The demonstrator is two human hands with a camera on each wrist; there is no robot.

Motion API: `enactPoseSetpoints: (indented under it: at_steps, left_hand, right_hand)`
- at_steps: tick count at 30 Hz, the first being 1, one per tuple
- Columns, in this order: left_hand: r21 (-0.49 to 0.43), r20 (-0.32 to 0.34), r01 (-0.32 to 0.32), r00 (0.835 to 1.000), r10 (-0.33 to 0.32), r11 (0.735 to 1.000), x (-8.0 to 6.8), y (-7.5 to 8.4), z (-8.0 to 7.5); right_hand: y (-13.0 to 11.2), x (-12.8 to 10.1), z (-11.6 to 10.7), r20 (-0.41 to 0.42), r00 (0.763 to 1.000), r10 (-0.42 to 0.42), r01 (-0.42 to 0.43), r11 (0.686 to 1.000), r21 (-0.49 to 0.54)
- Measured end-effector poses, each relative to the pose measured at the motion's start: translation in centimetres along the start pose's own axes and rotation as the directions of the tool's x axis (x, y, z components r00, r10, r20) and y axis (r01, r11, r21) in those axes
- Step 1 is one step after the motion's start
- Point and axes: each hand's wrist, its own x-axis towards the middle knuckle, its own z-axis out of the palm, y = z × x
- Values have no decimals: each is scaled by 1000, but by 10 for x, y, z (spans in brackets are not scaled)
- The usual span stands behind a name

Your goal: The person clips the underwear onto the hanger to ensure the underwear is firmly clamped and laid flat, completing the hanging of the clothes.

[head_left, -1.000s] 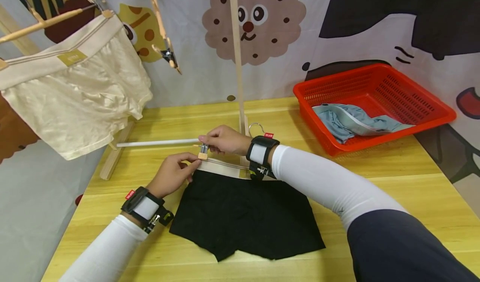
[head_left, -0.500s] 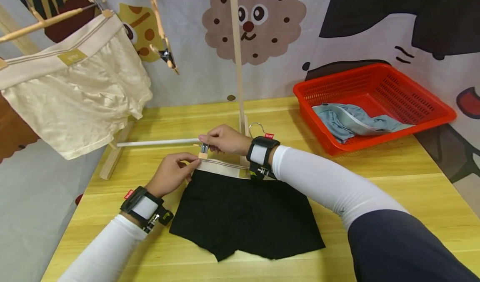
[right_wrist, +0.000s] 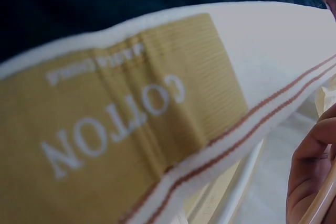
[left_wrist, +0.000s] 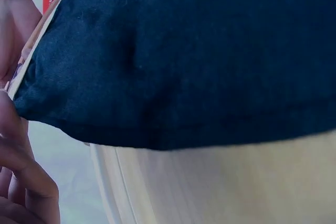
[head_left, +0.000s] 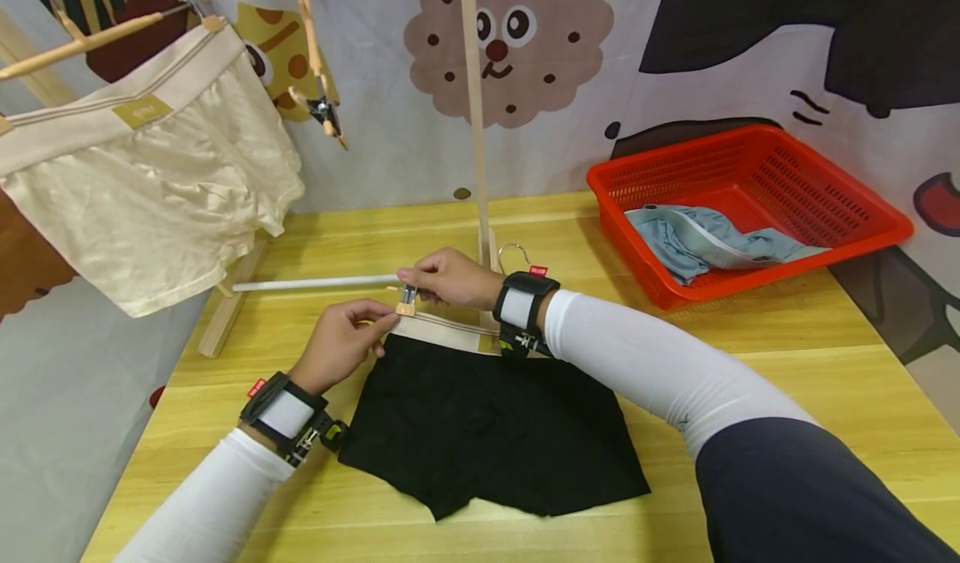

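Observation:
A pair of black boxer briefs [head_left: 495, 430] lies spread on the table, its cream waistband [head_left: 442, 330] toward the back. At the waistband's left corner my left hand [head_left: 341, 342] pinches the cloth between thumb and fingers. My right hand [head_left: 456, 278] grips the hanger clip [head_left: 407, 303], whose wooden tip sits on that same corner. The hanger's metal hook [head_left: 513, 252] shows behind the right wrist; its bar is mostly hidden. In the right wrist view, a gold patch [right_wrist: 121, 103] reading COTTON is on the striped waistband, and fingers [right_wrist: 310, 161] hold a wooden piece.
Cream boxer briefs [head_left: 165, 171] hang from a wooden clip hanger [head_left: 90, 42] at the left. Another clip hanger [head_left: 315, 55] dangles beside them. A red basket [head_left: 862, 213] with blue-grey briefs [head_left: 712, 238] stands back right. A white rod [head_left: 315, 283] and wooden post [head_left: 474, 113] belong to a rack.
My left hand has risen slightly with the waistband corner, bringing it up to the clip. The right hand stays almost still. The dangling hanger has swung a little left.

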Motion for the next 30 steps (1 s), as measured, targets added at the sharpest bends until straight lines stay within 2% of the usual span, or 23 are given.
enactPoseSetpoints:
  at_steps: [3,10,17,20,22,26,28,30]
  left_hand:
    - [-21,-2,13,1000,-13,1000,0,-2,1]
    - [-23,-3,4,1000,-4,1000,13,-39,3]
    - [15,10,-1,1000,1,1000,16,-36,5]
    - [21,25,-5,1000,5,1000,17,-35,7]
    - [23,30,1,1000,-2,1000,17,-34,8]
    - [22,37,11,999,-11,1000,17,-33,8]
    - [24,33,10,999,-11,1000,17,-33,8]
    - [30,29,9,1000,-10,1000,15,-34,7]
  right_hand:
    - [1,0,0,1,1000,2,-2,1000,-10]
    - [5,2,3,15,1000,17,-16,999,-36]
    - [5,3,11,26,1000,-1,3,996,-84]
    - [3,-2,12,0,1000,-9,9,984,-177]
    - [0,-9,12,-22,999,-46,38,957,-287]
    - [-10,-38,7,-79,979,-185,121,856,-502]
    - [-11,-58,4,-104,960,-260,158,810,-564]
    - [-9,-79,-1,-128,945,-301,172,790,-589]
